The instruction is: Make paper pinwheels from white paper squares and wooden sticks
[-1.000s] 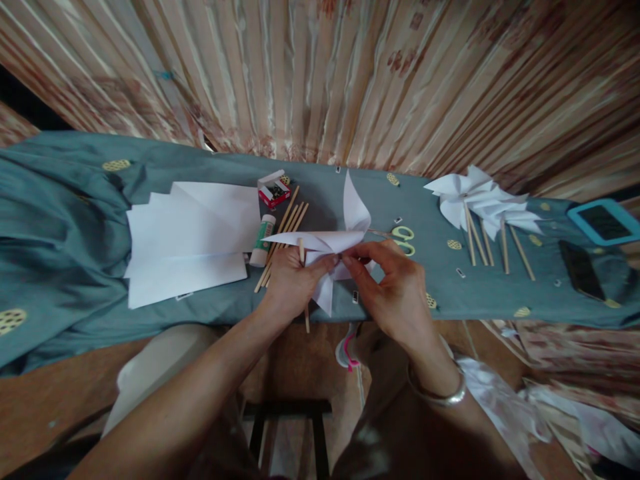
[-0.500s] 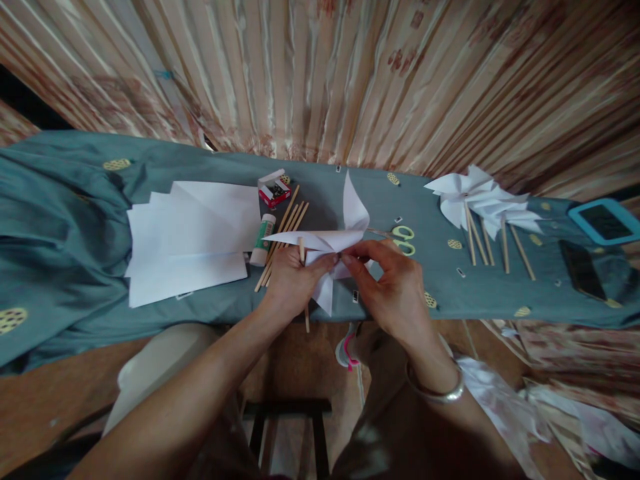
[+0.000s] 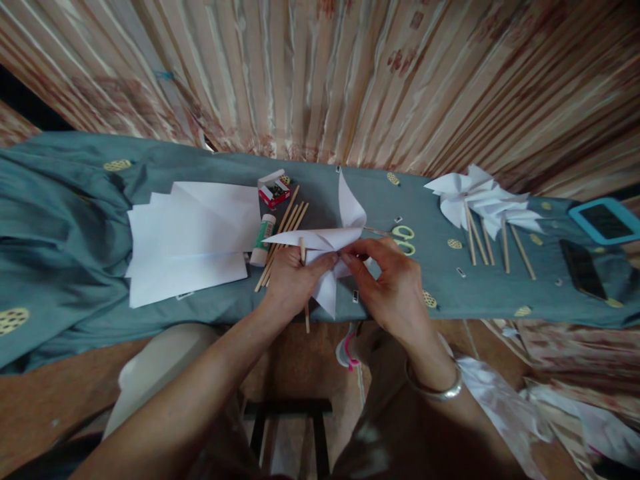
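Observation:
A white paper pinwheel with folded, pointed blades is between my two hands, over the front of the table. My left hand is closed around a wooden stick, which stands nearly upright in its grasp; its thumb also presses the pinwheel near the centre. My right hand pinches at the pinwheel's centre with thumb and forefinger. Whatever small piece may lie between those fingertips is hidden. Just beyond the right hand lie scissors with pale green handles, partly covered by the paper.
White paper sheets lie at the left. Beside them are a glue stick, several loose wooden sticks and an open small red box. Finished pinwheels lie at the right, near a phone and a blue-framed device.
The pinwheel has turned and shifted slightly: its upper blade moved a little left and its lower blade a little right. Both hands keep nearly the same place and grip.

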The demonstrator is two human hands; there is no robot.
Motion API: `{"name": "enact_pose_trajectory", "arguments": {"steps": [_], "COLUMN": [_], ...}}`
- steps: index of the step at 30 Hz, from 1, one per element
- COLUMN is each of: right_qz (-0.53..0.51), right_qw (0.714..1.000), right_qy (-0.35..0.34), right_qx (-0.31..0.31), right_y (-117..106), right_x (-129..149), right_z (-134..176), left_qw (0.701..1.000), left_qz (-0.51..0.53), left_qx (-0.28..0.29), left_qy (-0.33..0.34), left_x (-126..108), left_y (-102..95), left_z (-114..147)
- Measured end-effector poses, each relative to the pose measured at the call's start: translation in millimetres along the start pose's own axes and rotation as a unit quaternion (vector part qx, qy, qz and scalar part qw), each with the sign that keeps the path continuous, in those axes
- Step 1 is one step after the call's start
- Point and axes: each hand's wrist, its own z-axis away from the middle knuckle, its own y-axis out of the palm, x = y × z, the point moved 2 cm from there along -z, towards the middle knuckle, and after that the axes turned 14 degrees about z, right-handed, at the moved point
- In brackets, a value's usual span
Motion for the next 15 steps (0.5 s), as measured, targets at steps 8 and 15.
{"name": "enact_pose_trajectory", "arguments": {"steps": [8,15], "right_qz": [0.008,0.007], "right_qw": [1.000,1.000], "right_qy": [0.001,-0.004], "right_qx": [0.000,0.009], "right_y": [0.8,-0.4], "right_x": [0.9,-0.5], "right_z": [-0.2,-0.2], "left_qw": [1.000,1.000], "left_qz": [0.014,0.003], "left_qx": [0.009,0.020], "left_qy": [0.010,0.014], "left_x": [1.3,1.1], "left_y": [0.8,0.6], "left_z": [-2.0,-1.8]}}
